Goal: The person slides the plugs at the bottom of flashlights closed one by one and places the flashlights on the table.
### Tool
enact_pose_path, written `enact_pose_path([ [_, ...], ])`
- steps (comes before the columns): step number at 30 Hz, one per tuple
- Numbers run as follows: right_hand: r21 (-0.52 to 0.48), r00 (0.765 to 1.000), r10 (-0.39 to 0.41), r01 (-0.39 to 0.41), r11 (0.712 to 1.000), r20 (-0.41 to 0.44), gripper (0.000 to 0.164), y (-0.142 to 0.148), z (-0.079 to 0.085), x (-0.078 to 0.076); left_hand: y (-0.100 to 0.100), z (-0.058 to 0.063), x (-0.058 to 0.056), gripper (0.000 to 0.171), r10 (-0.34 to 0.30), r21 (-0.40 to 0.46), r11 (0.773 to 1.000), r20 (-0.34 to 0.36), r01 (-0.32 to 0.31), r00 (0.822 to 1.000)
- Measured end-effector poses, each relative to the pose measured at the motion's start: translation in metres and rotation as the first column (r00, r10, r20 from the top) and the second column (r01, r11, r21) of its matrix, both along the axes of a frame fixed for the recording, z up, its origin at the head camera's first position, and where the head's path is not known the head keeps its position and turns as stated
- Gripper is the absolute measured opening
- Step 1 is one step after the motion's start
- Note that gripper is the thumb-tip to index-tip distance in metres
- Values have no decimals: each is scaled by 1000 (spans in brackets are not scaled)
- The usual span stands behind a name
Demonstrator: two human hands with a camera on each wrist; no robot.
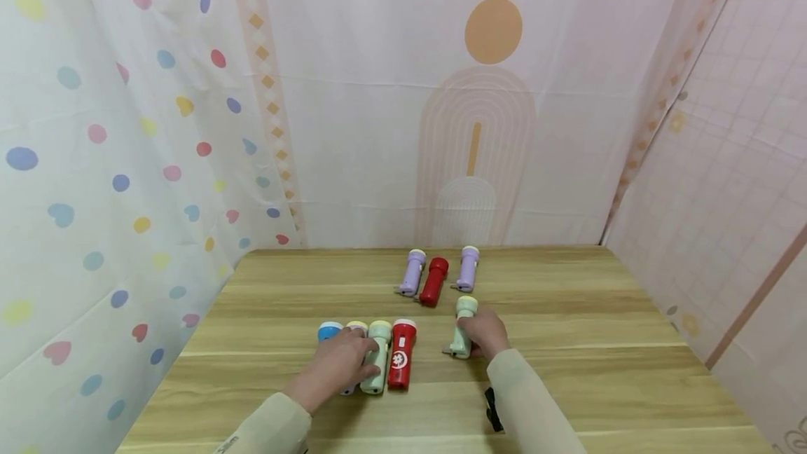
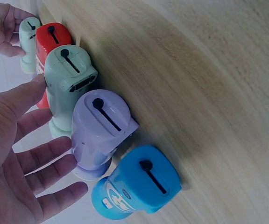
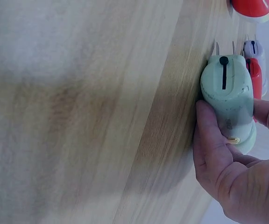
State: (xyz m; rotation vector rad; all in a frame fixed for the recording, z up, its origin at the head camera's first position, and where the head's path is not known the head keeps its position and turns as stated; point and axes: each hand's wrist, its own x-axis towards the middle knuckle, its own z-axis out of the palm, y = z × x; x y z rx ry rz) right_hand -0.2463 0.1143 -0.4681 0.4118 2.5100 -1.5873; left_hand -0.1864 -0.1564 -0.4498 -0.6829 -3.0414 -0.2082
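My right hand [image 1: 487,331] grips a pale green flashlight [image 1: 462,346] between thumb and fingers; two metal plug prongs [image 3: 233,47] stick out of its tail end. Four-in-a-row is avoided here by naming each: a blue flashlight [image 2: 139,179], a lilac flashlight [image 2: 99,126], another pale green flashlight [image 2: 69,70] and a red flashlight [image 1: 401,354] lie side by side. Over this row my left hand [image 1: 340,364] is spread with relaxed fingers, its fingertips right at the green and lilac bodies. No prongs stand out on the row's visible tail ends, which carry black sliders.
Behind the hands lie a lilac flashlight [image 1: 412,272], a dark red flashlight [image 1: 433,283] and another lilac flashlight [image 1: 468,270], with prongs showing at their tails. The wooden table [image 1: 567,300] meets patterned curtains [image 1: 353,125] at its back and sides.
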Motion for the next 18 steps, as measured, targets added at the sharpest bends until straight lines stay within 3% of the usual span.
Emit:
enact_pose_path([
  [8,37,1000,1,-1,999,8,35,7,1,6,-2,0,-1,35,-8,24,1000,9,7,1000],
  [18,92,993,-67,76,993,-99,37,14,1,10,3,2,-3,30,-13,17,1000,-32,14,999],
])
